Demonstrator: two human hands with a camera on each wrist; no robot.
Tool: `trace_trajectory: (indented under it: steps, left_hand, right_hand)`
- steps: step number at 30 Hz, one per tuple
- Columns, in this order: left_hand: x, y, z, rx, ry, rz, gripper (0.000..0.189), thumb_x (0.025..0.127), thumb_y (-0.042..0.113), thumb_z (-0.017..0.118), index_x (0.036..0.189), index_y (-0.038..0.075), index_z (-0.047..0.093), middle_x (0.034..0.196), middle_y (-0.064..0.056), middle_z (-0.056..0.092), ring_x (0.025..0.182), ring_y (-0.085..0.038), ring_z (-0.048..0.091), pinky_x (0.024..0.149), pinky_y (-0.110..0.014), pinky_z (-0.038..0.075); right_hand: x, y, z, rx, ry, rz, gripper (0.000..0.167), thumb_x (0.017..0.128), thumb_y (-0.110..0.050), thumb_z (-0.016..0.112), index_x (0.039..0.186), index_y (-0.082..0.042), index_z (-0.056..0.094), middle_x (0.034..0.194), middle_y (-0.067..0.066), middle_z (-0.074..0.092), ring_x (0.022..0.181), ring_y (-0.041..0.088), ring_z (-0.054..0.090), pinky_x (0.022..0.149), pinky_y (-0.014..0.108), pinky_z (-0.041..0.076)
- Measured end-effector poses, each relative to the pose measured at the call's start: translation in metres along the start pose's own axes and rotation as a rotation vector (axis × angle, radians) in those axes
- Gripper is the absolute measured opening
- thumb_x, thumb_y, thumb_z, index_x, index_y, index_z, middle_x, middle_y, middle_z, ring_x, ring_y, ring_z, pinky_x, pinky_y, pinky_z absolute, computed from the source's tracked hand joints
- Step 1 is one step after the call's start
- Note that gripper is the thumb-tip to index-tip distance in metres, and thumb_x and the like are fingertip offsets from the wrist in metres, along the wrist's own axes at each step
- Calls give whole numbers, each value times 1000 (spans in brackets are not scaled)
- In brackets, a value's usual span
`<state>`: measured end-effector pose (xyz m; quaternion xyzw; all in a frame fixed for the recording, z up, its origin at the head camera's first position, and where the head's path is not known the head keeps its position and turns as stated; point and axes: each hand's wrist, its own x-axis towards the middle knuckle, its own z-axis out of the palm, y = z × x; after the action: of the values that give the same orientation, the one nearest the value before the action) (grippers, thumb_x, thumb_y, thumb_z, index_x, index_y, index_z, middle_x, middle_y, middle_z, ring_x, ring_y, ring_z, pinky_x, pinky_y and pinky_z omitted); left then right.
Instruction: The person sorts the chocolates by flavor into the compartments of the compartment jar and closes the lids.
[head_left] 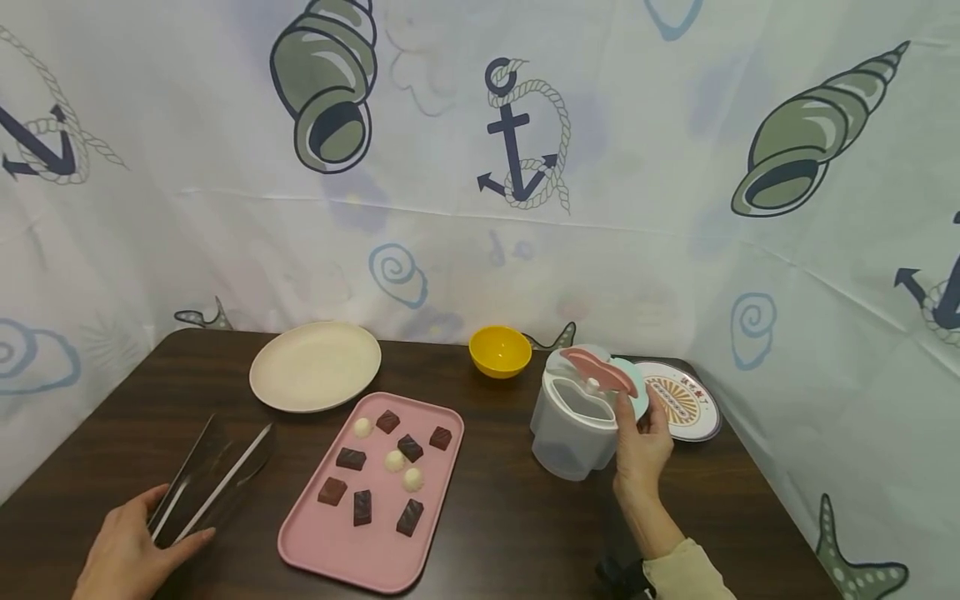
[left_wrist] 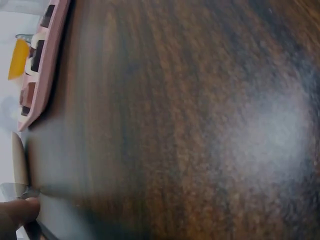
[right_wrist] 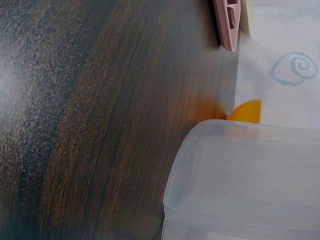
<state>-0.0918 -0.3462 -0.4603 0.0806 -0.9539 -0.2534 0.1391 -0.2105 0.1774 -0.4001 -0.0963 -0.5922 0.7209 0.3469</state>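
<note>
I have the left hand [head_left: 127, 548] at the lower left of the frame, thumb and fingers holding the near end of the tongs [head_left: 223, 482], whose two arms stand apart. Their long axis runs up and slightly right, away from the hand. The relation I judge decisive is sideways: the pink tray [head_left: 341, 543] of chocolates [head_left: 362, 507] lies to the right of the tongs, at lower centre, leaning the same way, and the left hand is the nearer one to it. Right of centre, I have the right hand [head_left: 643, 450] narrow, pinching the mint flap [head_left: 642, 403] on the translucent container [head_left: 564, 454], which stands just left of that hand. Beyond, the yellow bowl [head_left: 500, 354] sits near mid-frame, the cream plate [head_left: 315, 367] farther left, the printed plate [head_left: 696, 408] behind the right hand
</note>
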Motion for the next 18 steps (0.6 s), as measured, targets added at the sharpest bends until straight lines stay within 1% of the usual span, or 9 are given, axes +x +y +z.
trace_trajectory:
  steps: [2, 3, 6, 8, 9, 12, 13, 15, 18]
  left_hand:
    - [0, -1, 0, 2, -8, -19, 81, 69, 35, 82, 113, -23, 47, 94, -40, 56, 76, -43, 57, 61, -49, 46]
    - [-1, -1, 0, 2, -21, -37, 80, 72, 36, 80, 114, -23, 46, 96, -41, 55, 79, -46, 57, 63, -53, 45]
    - [-2, 0, 1, 6, -35, -85, 78, 77, 39, 76, 117, -21, 45, 100, -41, 54, 83, -49, 56, 64, -56, 43]
    - [-3, 2, 1, 4, -30, -103, 76, 79, 41, 73, 119, -17, 46, 100, -39, 55, 82, -46, 57, 64, -56, 43]
    - [-4, 3, 1, 4, -18, -101, 75, 79, 42, 74, 119, -15, 48, 99, -37, 56, 78, -41, 58, 64, -55, 42]
    - [-4, 10, 1, 5, 4, -62, 72, 77, 43, 75, 120, -9, 52, 95, -30, 61, 68, -23, 55, 59, -46, 44]
    - [-5, 13, 0, -1, 4, -37, 70, 76, 43, 76, 120, -6, 54, 96, -28, 62, 69, -22, 56, 59, -45, 44]
    - [-5, 20, -2, -12, -16, 11, 69, 74, 43, 78, 121, -2, 56, 99, -28, 63, 72, -26, 59, 59, -45, 46]
    - [-6, 31, -3, -55, -33, 90, 62, 70, 39, 81, 119, 7, 61, 99, -22, 66, 77, -17, 62, 60, -31, 48]
  right_hand:
    - [-1, -1, 1, 4, 0, 7, 47, 86, -9, 67, 129, 5, 52, 102, -10, 60, 92, 0, 55, 76, 9, 45]
    - [-1, -1, 1, 5, -1, 7, 48, 86, -9, 67, 129, 5, 52, 102, -10, 60, 92, 0, 55, 76, 9, 45]
    - [-1, -2, 2, 4, -4, 8, 48, 86, -9, 67, 129, 5, 52, 102, -10, 60, 91, 0, 55, 75, 9, 44]
    - [-1, -3, 2, 3, -7, 8, 48, 86, -9, 67, 129, 5, 52, 102, -10, 59, 91, 0, 55, 75, 9, 44]
    - [-1, -3, 2, 4, -8, 9, 48, 86, -9, 67, 129, 5, 52, 102, -10, 59, 91, 0, 55, 75, 9, 45]
    - [-1, -2, 2, 1, -9, 9, 47, 86, -9, 67, 129, 5, 52, 103, -10, 59, 91, 1, 55, 76, 9, 45]
    - [-1, -2, 2, 2, -7, 6, 47, 86, -9, 67, 129, 5, 52, 103, -10, 59, 91, 1, 55, 76, 9, 45]
    - [0, -2, 1, 6, -6, 2, 47, 86, -9, 66, 129, 5, 52, 103, -9, 60, 92, 1, 55, 76, 9, 45]
    - [0, -2, 1, 15, -3, -1, 46, 86, -8, 66, 128, 6, 52, 102, -9, 60, 91, 1, 55, 76, 9, 45]
